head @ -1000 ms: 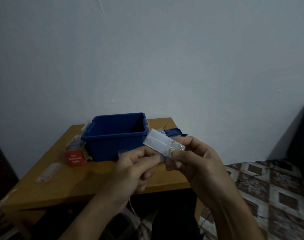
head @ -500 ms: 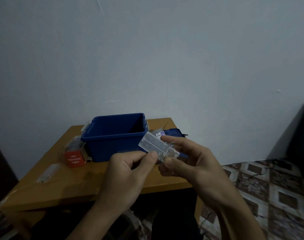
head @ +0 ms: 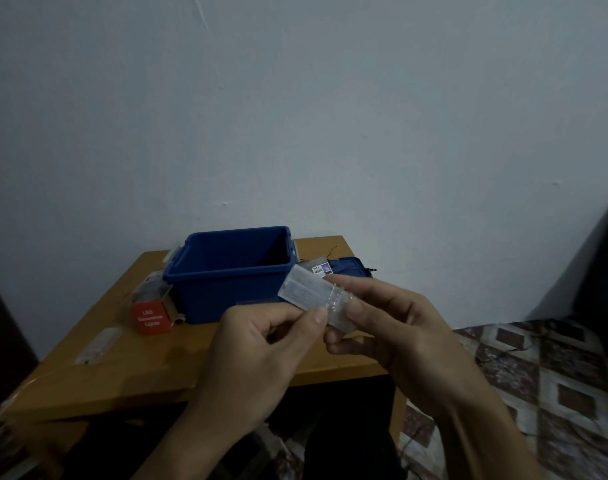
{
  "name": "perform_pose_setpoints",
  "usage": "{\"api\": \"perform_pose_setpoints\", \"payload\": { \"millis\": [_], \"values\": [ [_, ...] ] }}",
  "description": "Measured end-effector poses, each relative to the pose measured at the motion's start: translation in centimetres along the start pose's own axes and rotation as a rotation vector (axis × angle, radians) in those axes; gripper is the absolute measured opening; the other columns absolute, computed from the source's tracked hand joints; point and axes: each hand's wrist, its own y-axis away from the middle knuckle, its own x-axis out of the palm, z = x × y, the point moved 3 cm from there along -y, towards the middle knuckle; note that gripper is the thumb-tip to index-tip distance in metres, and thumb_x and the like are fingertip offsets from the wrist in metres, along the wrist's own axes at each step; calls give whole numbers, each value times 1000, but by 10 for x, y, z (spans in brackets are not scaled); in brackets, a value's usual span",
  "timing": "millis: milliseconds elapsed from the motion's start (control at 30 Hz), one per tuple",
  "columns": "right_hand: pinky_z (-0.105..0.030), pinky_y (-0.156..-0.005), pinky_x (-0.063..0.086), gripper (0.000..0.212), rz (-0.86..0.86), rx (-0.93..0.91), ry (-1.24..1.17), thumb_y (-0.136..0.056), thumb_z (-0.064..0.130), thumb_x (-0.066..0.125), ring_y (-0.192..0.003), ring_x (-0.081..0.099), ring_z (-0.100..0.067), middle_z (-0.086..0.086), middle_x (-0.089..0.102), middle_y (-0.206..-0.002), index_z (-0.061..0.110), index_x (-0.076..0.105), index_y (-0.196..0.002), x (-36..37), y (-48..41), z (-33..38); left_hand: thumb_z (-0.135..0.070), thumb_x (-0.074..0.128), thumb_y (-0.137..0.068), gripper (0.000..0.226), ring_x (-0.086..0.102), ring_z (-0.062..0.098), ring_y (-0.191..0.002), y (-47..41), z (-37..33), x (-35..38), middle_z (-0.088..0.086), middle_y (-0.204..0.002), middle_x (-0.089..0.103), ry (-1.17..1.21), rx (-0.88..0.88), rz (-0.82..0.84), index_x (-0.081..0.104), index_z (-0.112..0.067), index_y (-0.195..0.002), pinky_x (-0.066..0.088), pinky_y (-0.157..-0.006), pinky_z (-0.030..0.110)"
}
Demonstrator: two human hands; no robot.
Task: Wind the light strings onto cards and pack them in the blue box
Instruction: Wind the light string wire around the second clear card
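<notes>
Above the near right part of a wooden table [head: 150, 362], two bare hands hold a clear plastic case [head: 306, 294] in the air, in dim light. An open blue box [head: 226, 292] stands toward the far middle of the table, close to a pale wall [head: 295, 116], and nothing shows inside it. Bare wood runs from the box to the table's near edge, beneath the hands. A red carton [head: 152, 318] of LED lights sits just beside the box on its left, and a clear strip [head: 98, 344] lies near the left edge. A blue lid [head: 347, 268] lies to the right of the box, by the table's right edge, with patterned floor [head: 537, 375] beyond. The right hand [head: 396, 327] grasps the case's right end, forefinger on the far side and thumb on the near side. The left hand [head: 261, 344] has its fingers curled, thumb tip pressed to the case's near edge. The case tilts up and leftward, and its free end shows in front of the box's near right corner. No light string can be made out.
</notes>
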Motion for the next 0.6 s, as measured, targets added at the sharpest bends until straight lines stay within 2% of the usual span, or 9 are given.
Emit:
{"api": "perform_pose_setpoints", "payload": {
  "millis": [133, 267, 400, 467, 567, 600],
  "values": [
    [-36, -77, 58, 33, -18, -11, 39, -86, 22, 68, -82, 68, -27, -18, 72, -109, 14, 74, -118, 0, 0, -2, -50, 60, -88, 30, 63, 34, -66, 1, 0, 1, 9, -68, 69, -12, -5, -1, 79, -28, -81, 49, -61, 50],
    [-34, -75, 59, 28, -25, -10, 27, -89, 18, 72, -82, 69, -28, -21, 69, -109, 15, 74, -117, -1, 0, -1, -46, 63, -91, 27, 63, 32, -65, 0, -1, 1, 9, -67, 70, -5, -12, 16, 80, -28, -82, 52, -59, 40],
    [-36, -77, 59, 29, -29, 1, 61, -87, 15, 68, -82, 71, -29, -19, 67, -110, 17, 74, -115, -2, 1, -2, -42, 63, -94, 28, 53, 32, -57, -1, 1, -1, 11, -60, 64, -40, -31, 37, 80, -25, -79, 41, -50, 35],
    [-38, -78, 59, 27, -48, -2, 94, -89, 15, 67, -83, 71, -29, -17, 68, -110, 17, 74, -114, -3, 0, -3, -39, 61, -93, 26, 56, 27, -60, -2, 2, -2, 9, -64, 66, -52, -55, 64, 79, -24, -82, 43, -53, 31],
    [-36, -77, 60, 26, -104, -17, 143, -93, 13, 65, -85, 73, -30, -16, 70, -109, 17, 73, -116, -4, -2, -6, -37, 58, -91, 24, 65, 8, -75, -2, 2, -1, -4, -78, 73, -40, -154, 146, 78, -24, -91, 50, -64, 21],
    [-36, -76, 60, 26, -118, -22, 145, -93, 13, 64, -86, 73, -30, -16, 71, -108, 17, 73, -117, -4, -3, -7, -34, 59, -92, 21, 64, 2, -71, -2, 3, -1, -10, -75, 71, -26, -199, 160, 77, -24, -93, 47, -60, 17]
  ]
}}
